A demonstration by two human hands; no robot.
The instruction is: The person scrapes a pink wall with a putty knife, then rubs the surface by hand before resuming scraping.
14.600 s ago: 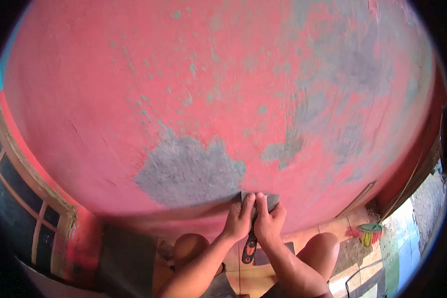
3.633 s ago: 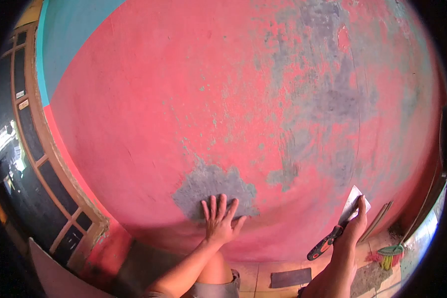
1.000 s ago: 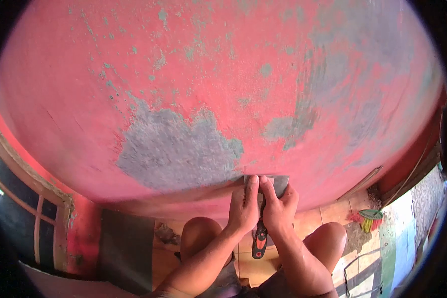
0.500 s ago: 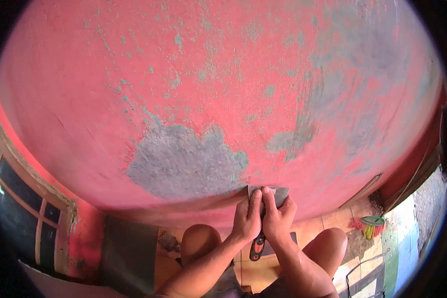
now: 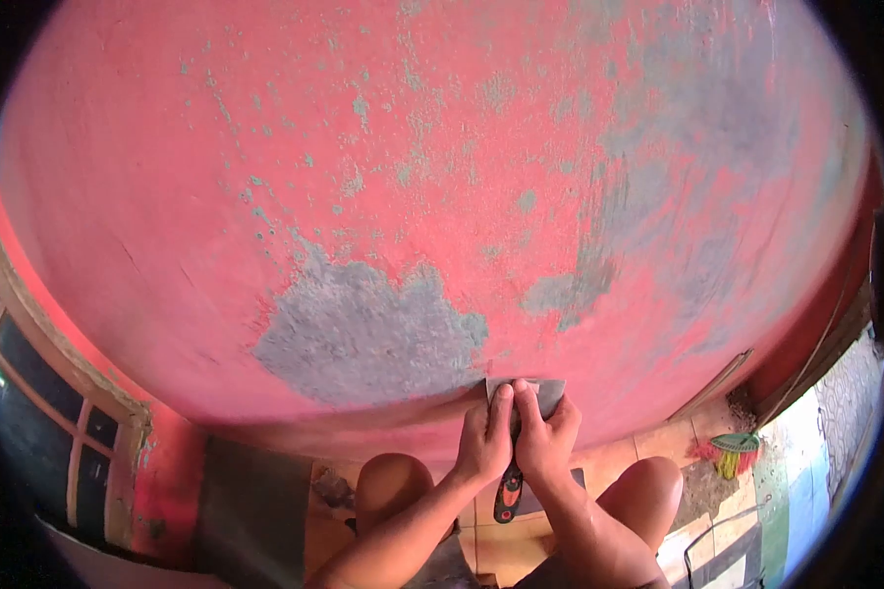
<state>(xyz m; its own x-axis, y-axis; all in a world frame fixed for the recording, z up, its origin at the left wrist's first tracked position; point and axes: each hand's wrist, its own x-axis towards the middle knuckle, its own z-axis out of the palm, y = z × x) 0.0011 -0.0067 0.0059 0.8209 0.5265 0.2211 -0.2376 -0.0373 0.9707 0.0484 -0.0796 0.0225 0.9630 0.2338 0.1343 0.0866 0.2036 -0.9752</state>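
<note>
A putty knife (image 5: 552, 392) with a wide metal blade and a black and orange handle is gripped between both hands. My left hand (image 5: 483, 442) closes on it from the left, and my right hand (image 5: 548, 437) from the right. Both thumbs press side by side on the blade, which meets the low part of the pink wall (image 5: 393, 196). Just left of the blade is a large bare grey patch (image 5: 373, 334) in the paint. Below the hands the handle end hangs free.
My bent knees flank the arms above a tiled floor (image 5: 501, 550). A broom (image 5: 735, 454) with red and yellow bristles leans at the right. A framed window (image 5: 44, 412) stands at the left, beside a dark panel (image 5: 250, 501) on the floor.
The view has tilted slightly, so the wall patches appear a little lower. Both hands and the putty knife sit slightly lower and further left in view; the grip is the same.
</note>
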